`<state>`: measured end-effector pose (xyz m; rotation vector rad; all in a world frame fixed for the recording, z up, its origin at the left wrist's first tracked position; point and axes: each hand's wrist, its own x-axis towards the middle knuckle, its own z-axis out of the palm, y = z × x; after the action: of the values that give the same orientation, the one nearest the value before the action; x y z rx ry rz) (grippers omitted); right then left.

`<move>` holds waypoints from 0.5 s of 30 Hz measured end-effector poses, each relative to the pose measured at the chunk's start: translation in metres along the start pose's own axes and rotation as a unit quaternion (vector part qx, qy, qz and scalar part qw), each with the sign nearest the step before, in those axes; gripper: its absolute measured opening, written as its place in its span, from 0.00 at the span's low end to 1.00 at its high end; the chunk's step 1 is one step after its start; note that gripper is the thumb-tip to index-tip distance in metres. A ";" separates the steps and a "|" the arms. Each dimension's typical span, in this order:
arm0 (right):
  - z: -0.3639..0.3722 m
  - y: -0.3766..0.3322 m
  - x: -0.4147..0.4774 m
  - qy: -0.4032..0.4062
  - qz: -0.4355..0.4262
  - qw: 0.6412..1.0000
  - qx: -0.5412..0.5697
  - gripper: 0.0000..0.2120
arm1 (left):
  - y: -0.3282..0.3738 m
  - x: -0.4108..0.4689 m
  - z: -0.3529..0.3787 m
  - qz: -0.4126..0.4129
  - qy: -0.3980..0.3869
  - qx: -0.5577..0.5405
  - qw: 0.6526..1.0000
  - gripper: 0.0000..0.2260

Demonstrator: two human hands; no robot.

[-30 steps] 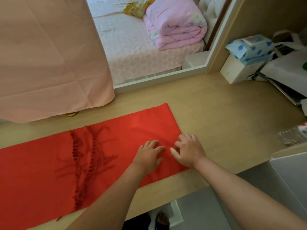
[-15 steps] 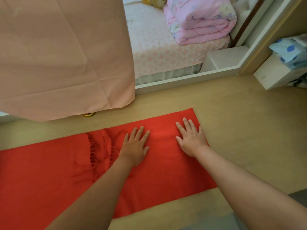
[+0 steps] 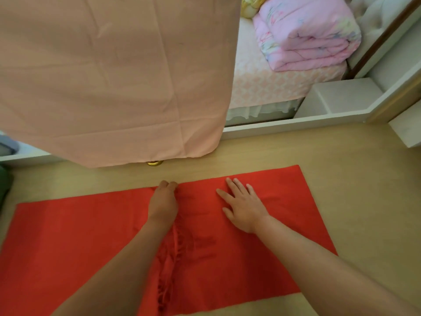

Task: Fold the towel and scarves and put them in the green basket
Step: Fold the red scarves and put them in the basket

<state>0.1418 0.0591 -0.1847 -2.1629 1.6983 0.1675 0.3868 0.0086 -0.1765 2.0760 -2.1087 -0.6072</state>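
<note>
A red scarf [image 3: 79, 236] lies spread flat across the light wooden surface [image 3: 353, 179]. Its fringed end [image 3: 173, 252] is folded over onto the middle. My left hand [image 3: 163, 201] is at the scarf's far edge, right at the top of the fringe line, with its fingertips curled over and pinching the cloth there. My right hand [image 3: 243, 204] lies flat on the scarf's right part, fingers straight and spread, pressing it down. Only a dark green shape [image 3: 3, 185] shows at the left edge of the view; I cannot tell what it is.
A pink cloth [image 3: 114, 76] hangs down over the far side, its hem just above a small gold object [image 3: 155, 163]. Beyond a white frame [image 3: 296, 124] is a bed with a folded pink quilt [image 3: 307, 35]. A white box [image 3: 407, 128] stands at the right.
My left hand moved from lying flat on the scarf to the far edge at the fringe and curled its fingers on the cloth. My right hand stayed flat. The view shifted left.
</note>
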 end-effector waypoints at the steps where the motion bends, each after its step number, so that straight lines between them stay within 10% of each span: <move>1: 0.003 -0.004 0.004 -0.003 0.006 1.000 -0.009 0.29 | -0.008 0.002 -0.005 -0.004 0.015 -0.049 0.999 0.22; 10: 0.004 -0.038 0.001 0.023 0.028 0.998 -0.057 0.29 | -0.032 -0.037 -0.016 0.079 0.155 0.031 0.984 0.26; 15: 0.029 -0.084 -0.023 0.033 -0.055 0.998 -0.020 0.30 | -0.034 -0.103 0.022 0.228 -0.001 0.160 0.960 0.22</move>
<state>0.2200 0.1074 -0.1852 -2.3092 1.6183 0.1020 0.4163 0.1148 -0.1890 1.6064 -2.7071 -0.2163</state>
